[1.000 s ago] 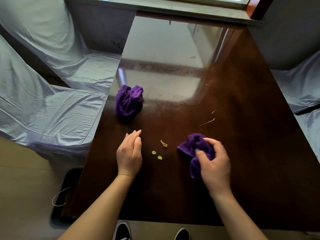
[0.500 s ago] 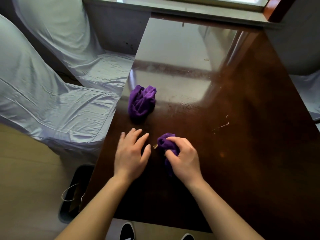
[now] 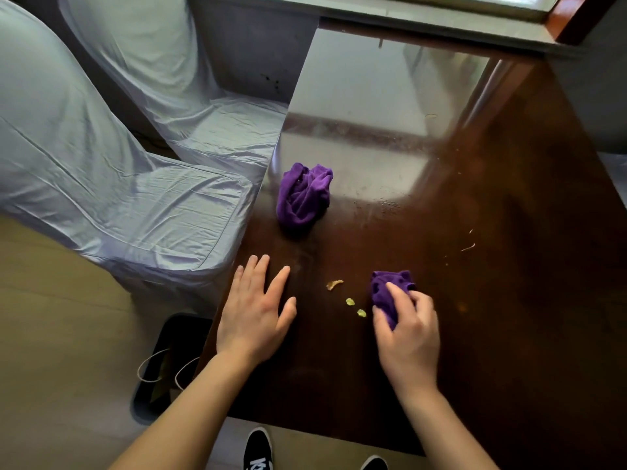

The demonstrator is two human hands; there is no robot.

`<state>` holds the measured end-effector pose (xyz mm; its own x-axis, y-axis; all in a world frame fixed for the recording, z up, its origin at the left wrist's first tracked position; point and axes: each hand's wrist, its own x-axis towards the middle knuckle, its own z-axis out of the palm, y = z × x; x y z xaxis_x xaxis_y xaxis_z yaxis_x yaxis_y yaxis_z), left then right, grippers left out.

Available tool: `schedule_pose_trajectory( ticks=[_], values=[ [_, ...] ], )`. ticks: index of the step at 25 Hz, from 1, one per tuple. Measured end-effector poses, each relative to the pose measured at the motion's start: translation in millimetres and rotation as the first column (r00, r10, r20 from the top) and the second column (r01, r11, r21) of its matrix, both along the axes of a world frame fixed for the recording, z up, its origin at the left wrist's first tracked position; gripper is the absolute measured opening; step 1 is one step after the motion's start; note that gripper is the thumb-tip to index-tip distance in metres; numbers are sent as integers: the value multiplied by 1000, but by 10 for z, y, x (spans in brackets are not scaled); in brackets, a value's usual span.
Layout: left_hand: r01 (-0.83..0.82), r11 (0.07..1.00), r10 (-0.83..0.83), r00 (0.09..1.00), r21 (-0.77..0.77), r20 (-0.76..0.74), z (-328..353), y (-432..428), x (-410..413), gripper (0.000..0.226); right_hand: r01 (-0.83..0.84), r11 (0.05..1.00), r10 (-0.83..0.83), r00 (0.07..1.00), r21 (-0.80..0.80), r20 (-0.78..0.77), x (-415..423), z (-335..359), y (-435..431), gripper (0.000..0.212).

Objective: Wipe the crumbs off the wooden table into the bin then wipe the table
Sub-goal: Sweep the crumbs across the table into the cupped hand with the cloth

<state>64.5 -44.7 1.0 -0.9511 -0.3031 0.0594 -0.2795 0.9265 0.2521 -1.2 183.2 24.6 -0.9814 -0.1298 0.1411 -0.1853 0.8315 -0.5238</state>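
Note:
My right hand [image 3: 409,337] grips a small purple cloth [image 3: 386,290] pressed on the dark wooden table [image 3: 509,334]. Three yellowish crumbs [image 3: 349,301] lie just left of that cloth, in the gap between my hands. My left hand [image 3: 256,308] lies flat and open on the table near its left edge, fingers spread. A second, crumpled purple cloth [image 3: 303,195] rests farther back. A black bin [image 3: 166,364] with a bag stands on the floor below the table's left edge, partly hidden by my left arm.
Two chairs in pale fabric covers [image 3: 118,184] stand close to the table's left side. More thin scraps [image 3: 468,247] lie on the right of the table, and one small speck [image 3: 431,116] far back. A window sill [image 3: 407,8] runs along the far end.
The right hand with the cloth swept left up against the left hand, then drew back right. The crumbs now lie exposed between the hands. The left fingers have spread.

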Motion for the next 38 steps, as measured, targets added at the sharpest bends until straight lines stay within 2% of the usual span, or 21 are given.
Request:
schedule_pose_trajectory(
  ticks=[2,5,8,10,12,15,17,19,21,22,25,27,28,29,30,31,32,35,38],
  values=[
    [4,1000,-4,1000,7,5,13,11,4,63,-71,996,70,997,-45,-8,108,-3,-325,44],
    [10,1000,-10,1000,17,3,32,11,6,61,-169,947,192,980,-273,60,185,84,-617,39],
    [8,999,-7,1000,49,-18,36,1,13,58,-103,900,112,994,-424,-5,62,197,-433,36],
    [-1,995,7,998,102,-56,39,-8,22,57,-49,905,37,999,-422,-36,-101,245,-184,34],
    [-15,982,38,992,188,-120,48,-16,24,57,0,927,2,1000,-375,5,-288,257,-57,30],
    [-39,943,109,975,331,-194,67,-40,38,57,-5,964,25,997,-265,70,-393,202,-254,28],
    [-38,915,139,964,401,-225,68,-62,59,57,-110,970,119,993,-216,29,-276,152,-500,27],
    [-25,896,149,958,443,-246,82,-86,75,57,-279,941,288,957,-190,23,-75,130,-756,28],
    [-8,868,156,954,496,-258,123,-88,73,56,-414,876,442,894,-246,69,68,179,-928,29],
    [-7,841,181,946,541,-268,154,-95,82,53,-418,849,466,880,-324,86,89,228,-964,28],
    [-7,765,315,876,644,-365,204,-258,202,41,-209,829,308,945,-519,112,52,421,-791,29],
    [-17,735,359,858,678,-368,174,-406,337,43,-90,867,177,975,-491,134,-18,471,-464,28],
    [-42,644,414,859,764,-302,143,-470,382,43,-42,896,127,978,-441,164,-21,460,-310,28],
    [-61,434,504,844,899,-186,125,-511,405,40,5,924,74,978,-382,194,8,428,-183,27],
    [-55,160,587,808,986,-50,105,-529,403,38,54,946,15,978,-319,210,58,386,-100,27],
    [-45,-62,630,773,997,75,78,-547,389,39,93,963,-41,978,-252,204,118,332,-80,27],
    [-26,-194,638,756,981,146,43,-562,385,42,119,975,-84,980,-187,182,188,273,-125,27],
    [73,-371,644,738,926,200,-69,-644,444,52,43,993,-30,993,-112,113,473,96,-557,32],
    [102,-458,631,738,883,241,-107,-677,466,56,-114,959,155,977,-261,145,599,75,-1092,33]
  ],
)
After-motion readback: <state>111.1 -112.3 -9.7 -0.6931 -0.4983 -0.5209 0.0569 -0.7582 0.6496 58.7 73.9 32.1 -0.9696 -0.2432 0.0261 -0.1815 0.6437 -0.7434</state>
